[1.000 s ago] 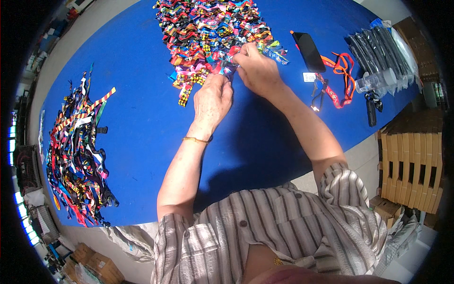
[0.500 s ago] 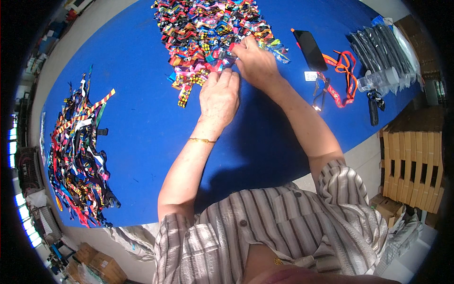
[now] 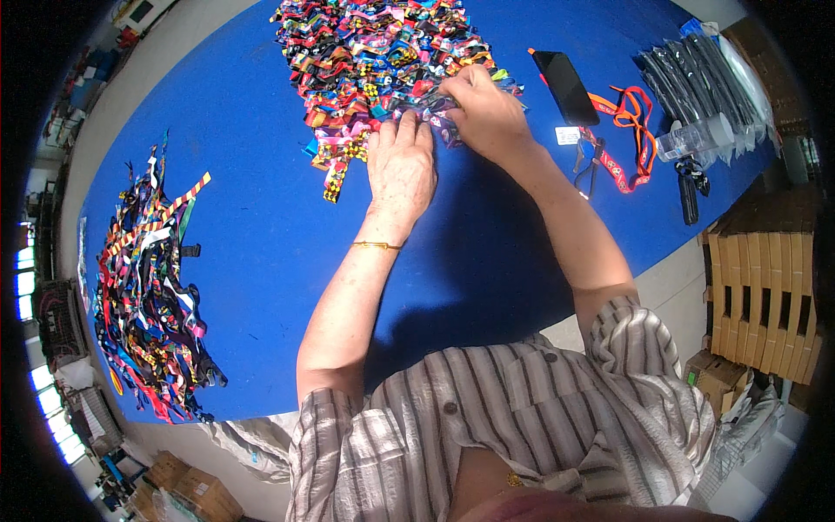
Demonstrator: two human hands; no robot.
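Note:
Rows of folded, many-coloured printed lanyards [image 3: 374,61] cover the far middle of the blue table. At their near edge my left hand [image 3: 403,170] lies flat, fingers stretched out and fingertips resting on the straps. To its right, my right hand [image 3: 487,109] is closed in a pinch at the near right end of the rows. A dark purple patterned lanyard [image 3: 445,129] runs between the two hands, partly covered by them. The right fingertips hide exactly where it is gripped. A yellow-and-black checked strap end [image 3: 333,184] sticks out beyond the left hand's fingers.
A loose heap of lanyards [image 3: 152,296] lies at the left. To the right are a black phone [image 3: 565,87], an orange-red lanyard [image 3: 642,139], a white card [image 3: 567,136], a clear plastic container [image 3: 700,137] and bagged black strips [image 3: 696,78]. Cardboard [image 3: 761,304] is stacked beyond the table's right edge.
My right hand has shifted slightly to the right, and the red strap bit by its fingertips no longer shows there. The purple lanyard lies more exposed between the hands. My left fingers have spread somewhat.

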